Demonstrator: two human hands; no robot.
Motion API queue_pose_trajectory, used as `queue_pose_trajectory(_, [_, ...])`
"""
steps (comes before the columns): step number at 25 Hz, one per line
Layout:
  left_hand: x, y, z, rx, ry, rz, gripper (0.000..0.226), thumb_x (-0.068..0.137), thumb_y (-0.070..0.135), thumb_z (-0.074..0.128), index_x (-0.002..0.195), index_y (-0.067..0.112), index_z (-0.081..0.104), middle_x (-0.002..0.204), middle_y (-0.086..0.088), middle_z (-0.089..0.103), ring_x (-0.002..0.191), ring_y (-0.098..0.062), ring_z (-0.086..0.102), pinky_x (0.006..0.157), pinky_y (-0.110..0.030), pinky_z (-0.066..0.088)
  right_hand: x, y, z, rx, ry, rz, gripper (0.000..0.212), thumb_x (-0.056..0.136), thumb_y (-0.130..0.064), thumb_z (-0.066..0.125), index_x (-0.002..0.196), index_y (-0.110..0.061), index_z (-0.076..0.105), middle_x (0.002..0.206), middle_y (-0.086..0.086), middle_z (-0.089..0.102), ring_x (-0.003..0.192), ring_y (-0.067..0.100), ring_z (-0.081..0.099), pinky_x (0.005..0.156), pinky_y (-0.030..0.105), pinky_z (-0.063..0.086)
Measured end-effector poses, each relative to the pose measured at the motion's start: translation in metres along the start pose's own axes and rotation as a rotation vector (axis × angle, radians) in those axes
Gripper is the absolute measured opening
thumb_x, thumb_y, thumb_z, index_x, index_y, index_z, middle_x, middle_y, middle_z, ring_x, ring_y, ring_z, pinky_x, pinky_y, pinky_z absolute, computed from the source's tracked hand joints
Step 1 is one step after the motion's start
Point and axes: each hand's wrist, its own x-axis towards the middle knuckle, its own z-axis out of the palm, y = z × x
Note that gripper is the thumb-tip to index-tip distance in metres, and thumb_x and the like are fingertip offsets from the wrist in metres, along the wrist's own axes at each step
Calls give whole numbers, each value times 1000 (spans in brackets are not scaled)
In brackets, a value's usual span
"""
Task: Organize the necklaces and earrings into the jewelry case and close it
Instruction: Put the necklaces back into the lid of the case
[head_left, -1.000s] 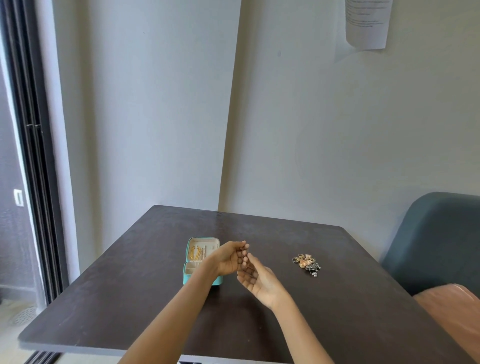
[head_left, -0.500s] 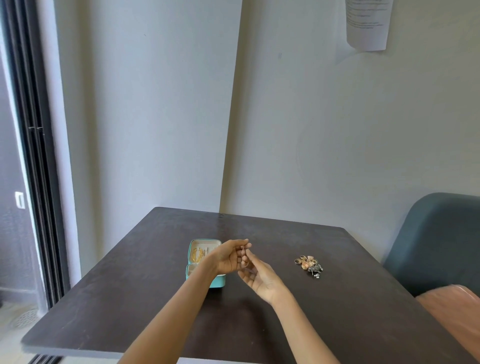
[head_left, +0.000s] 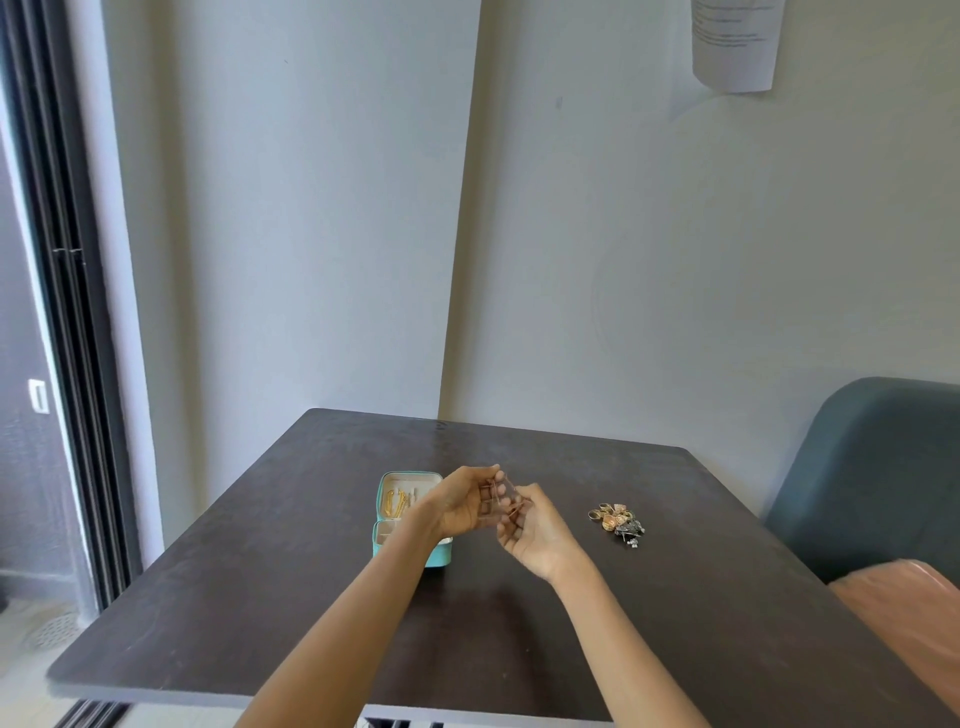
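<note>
Both hands work a thin reddish-gold necklace chain (head_left: 503, 500) above the dark wooden bench (head_left: 291, 587).

The left hand (head_left: 465, 503) and right hand (head_left: 530, 530) curl their fingers (head_left: 492, 475) round the chain, strung between them. The open turquoise jewelry case (head_left: 402, 512) sits mid-bench, behind the left wrist; a loose jewelry heap (head_left: 618, 522) lies toward the right edge. Writing on the wall paper (head_left: 735, 44) is unreadable.
</note>
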Motion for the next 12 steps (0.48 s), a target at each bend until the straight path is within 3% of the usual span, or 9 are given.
queue_pose_trajectory(2, [3,-3,2,9,46,16,30,94,28,48,68,19,59,62,6,62,71,-12,59,95,-42,32,1,-1,1,42,19,-45,22,87,-24,56,68,-14,52,67,1,52,64,11,49,60,23,45])
queue_pose_trajectory(6, [7,-11,-1,-83,68,7,33,92,31,49,62,20,56,57,9,61,70,-10,57,101,-46,21,-2,-5,2,77,-27,-86,24,88,-27,58,68,-15,52,70,2,56,68,12,51,65,24,45])
queue_pose_trajectory(12, [9,-4,4,-196,154,20,32,86,35,53,59,19,51,52,7,57,60,-10,49,77,-33,32,-8,19,2,-97,-109,-60,23,88,-33,61,103,-17,68,81,-2,62,77,10,52,70,26,44])
